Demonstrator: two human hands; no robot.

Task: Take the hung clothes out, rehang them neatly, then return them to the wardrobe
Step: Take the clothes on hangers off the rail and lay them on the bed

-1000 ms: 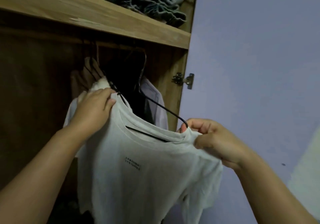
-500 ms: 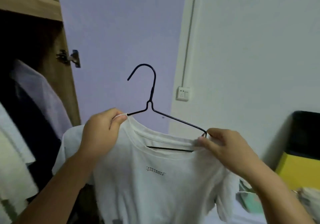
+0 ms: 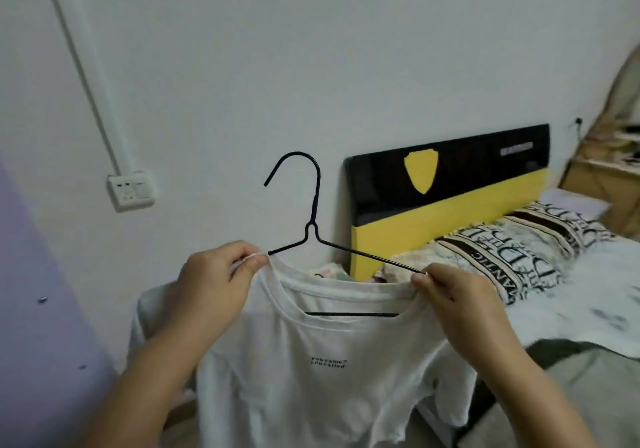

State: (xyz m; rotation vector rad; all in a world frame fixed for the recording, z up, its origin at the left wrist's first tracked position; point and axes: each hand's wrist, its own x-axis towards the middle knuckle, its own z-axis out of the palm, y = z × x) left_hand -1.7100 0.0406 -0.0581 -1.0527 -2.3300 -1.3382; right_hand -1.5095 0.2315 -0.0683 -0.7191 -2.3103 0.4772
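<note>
White t-shirt (image 3: 322, 371) on black wire hanger (image 3: 313, 212), held up in front of wall. Left hand (image 3: 207, 291) pinches left shoulder seam, right hand (image 3: 457, 298) pinches right shoulder at hanger end. Hanger shoulders hidden under fabric; shirt hem cut off at bottom edge; chest print too small to read. Bed (image 3: 571, 291) behind right.
</note>
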